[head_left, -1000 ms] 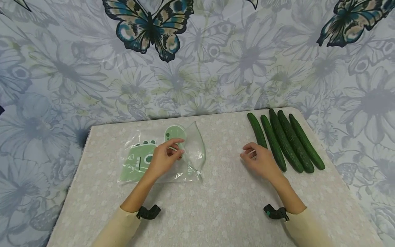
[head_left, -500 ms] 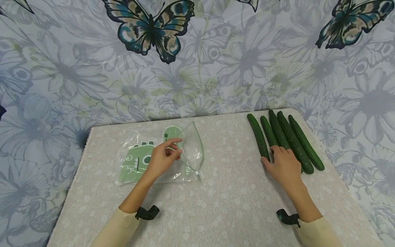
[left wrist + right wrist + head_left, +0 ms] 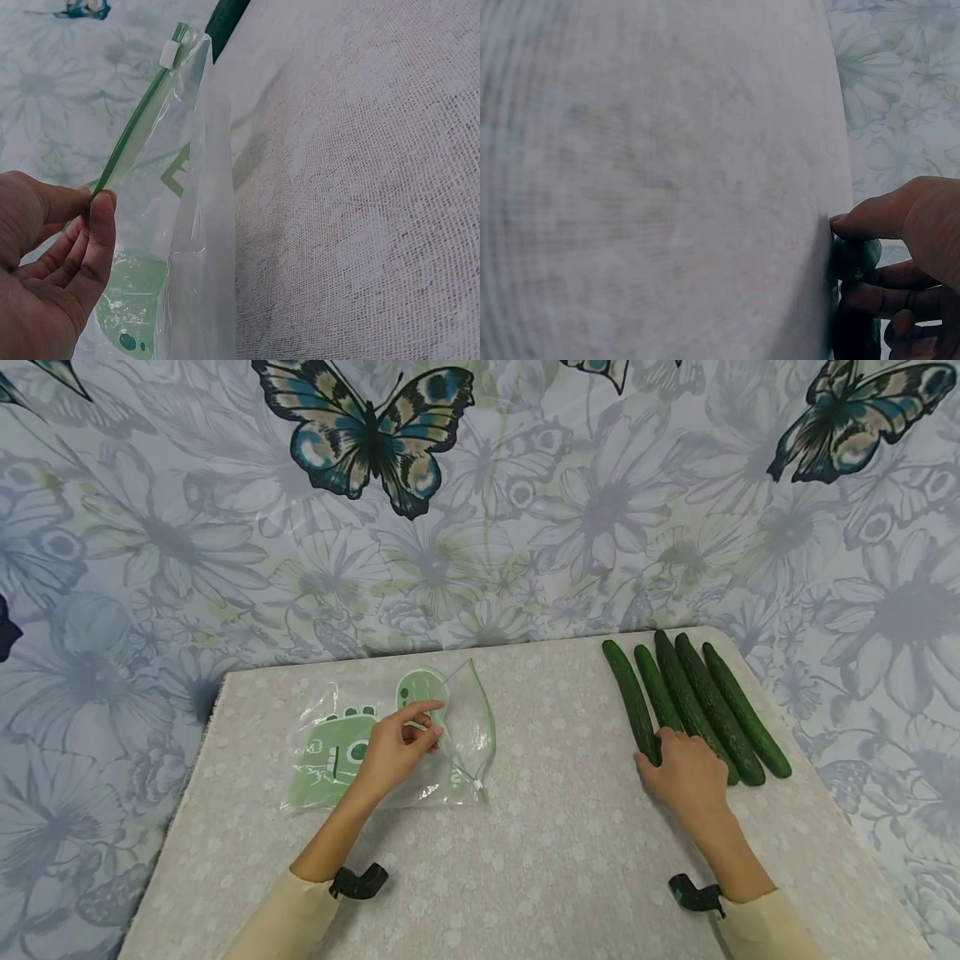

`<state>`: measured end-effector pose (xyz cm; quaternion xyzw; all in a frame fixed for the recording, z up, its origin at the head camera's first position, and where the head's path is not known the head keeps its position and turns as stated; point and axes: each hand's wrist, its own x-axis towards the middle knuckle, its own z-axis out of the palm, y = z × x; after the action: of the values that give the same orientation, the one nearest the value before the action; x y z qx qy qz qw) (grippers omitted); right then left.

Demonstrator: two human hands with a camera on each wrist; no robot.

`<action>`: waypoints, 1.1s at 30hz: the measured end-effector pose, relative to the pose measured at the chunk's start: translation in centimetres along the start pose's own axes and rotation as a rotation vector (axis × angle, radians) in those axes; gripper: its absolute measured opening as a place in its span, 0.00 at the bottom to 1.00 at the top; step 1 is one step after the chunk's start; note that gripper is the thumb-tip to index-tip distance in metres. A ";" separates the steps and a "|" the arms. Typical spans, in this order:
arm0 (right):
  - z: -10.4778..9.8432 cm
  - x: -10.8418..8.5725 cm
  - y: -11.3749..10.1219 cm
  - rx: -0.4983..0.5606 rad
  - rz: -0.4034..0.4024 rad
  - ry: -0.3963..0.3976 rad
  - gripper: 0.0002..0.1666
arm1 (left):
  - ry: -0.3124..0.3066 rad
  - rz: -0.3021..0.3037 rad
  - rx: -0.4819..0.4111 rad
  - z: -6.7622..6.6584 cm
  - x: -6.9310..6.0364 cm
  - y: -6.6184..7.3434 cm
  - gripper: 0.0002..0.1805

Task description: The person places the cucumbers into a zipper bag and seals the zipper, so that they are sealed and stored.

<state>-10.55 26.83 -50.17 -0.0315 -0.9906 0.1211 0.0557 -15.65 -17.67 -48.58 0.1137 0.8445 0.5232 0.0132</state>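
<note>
A clear zip bag with green cartoon prints point(image 3: 315, 781) lies on the left of the table, its mouth raised and gaping toward the right. My left hand point(image 3: 393, 756) pinches the green zip edge between thumb and index finger, clearly so in the left wrist view, beside the white slider point(image 3: 170, 54). At the right, the leftmost cucumber point(image 3: 628, 693) has its near end between the thumb and fingers of my right hand point(image 3: 690, 781). The right wrist view shows thumb and a finger on opposite sides of that cucumber point(image 3: 857, 259); my palm hides part of the neighbouring ones.
Several more cucumbers point(image 3: 738, 710) lie side by side, close to the right edge of the cloth-covered table point(image 3: 555, 827). Behind the table hangs a backdrop with flowers and butterflies point(image 3: 371, 431). A small black device sits at each wrist.
My right hand has moved right from above the table to the leftmost cucumber's near end and now grips it. My left hand keeps its pinch on the bag, almost unmoved.
</note>
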 end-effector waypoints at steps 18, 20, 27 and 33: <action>-0.4 0.3 1.4 0.371 0.092 0.083 0.30 | 0.004 -0.007 -0.016 0.1 -0.1 0.2 0.20; -0.6 0.3 1.5 0.427 0.122 0.114 0.30 | 0.008 -0.007 -0.008 0.1 -0.1 0.2 0.20; -0.6 0.8 2.4 0.618 0.203 0.269 0.26 | 0.020 -0.003 -0.001 0.1 -0.1 0.1 0.21; -0.5 1.5 3.8 0.859 0.297 0.314 0.25 | 0.006 0.012 -0.024 0.2 -0.1 0.1 0.22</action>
<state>-11.77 30.74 -50.45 -0.1645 -0.8154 0.5198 0.1948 -15.46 -17.45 -48.64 0.1171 0.8375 0.5337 0.0086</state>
